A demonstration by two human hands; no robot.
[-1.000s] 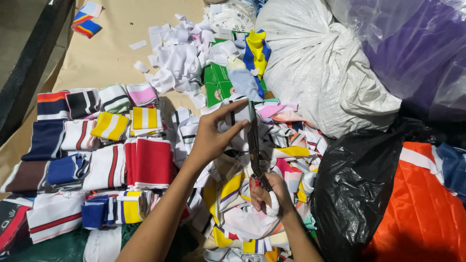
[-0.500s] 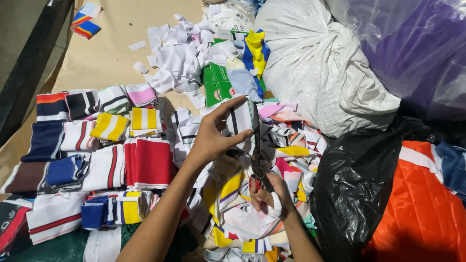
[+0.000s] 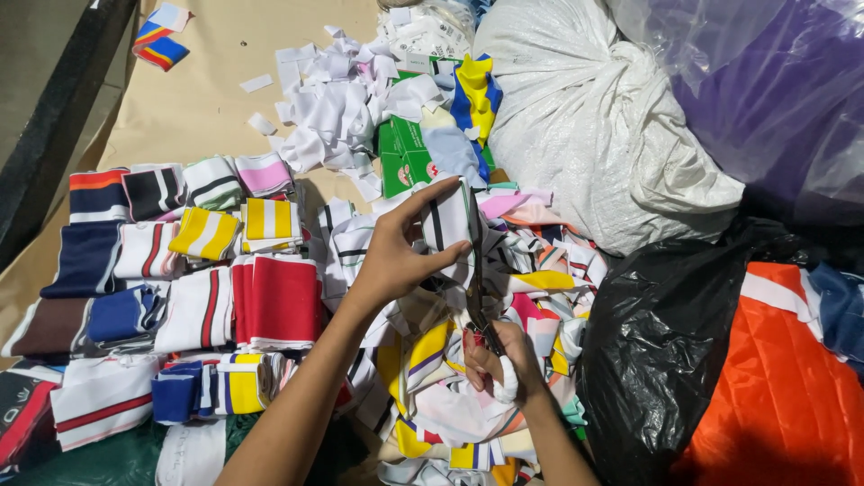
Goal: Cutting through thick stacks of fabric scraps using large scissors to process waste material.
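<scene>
Left hand [image 3: 396,256] grip clamped on striped knit strip [image 3: 447,225]; right hand [image 3: 499,360] clamped on scissors [image 3: 475,270], blades along strip's right edge. Scrap pile [image 3: 468,396] crowds below; bare tabletop [image 3: 198,99] upper left.

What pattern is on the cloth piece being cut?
White with dark stripes, on the cloth piece in the left hand; head view.

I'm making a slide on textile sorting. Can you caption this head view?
Left hand holds a striped knit strip while the right hand cuts it with scissors.
</scene>
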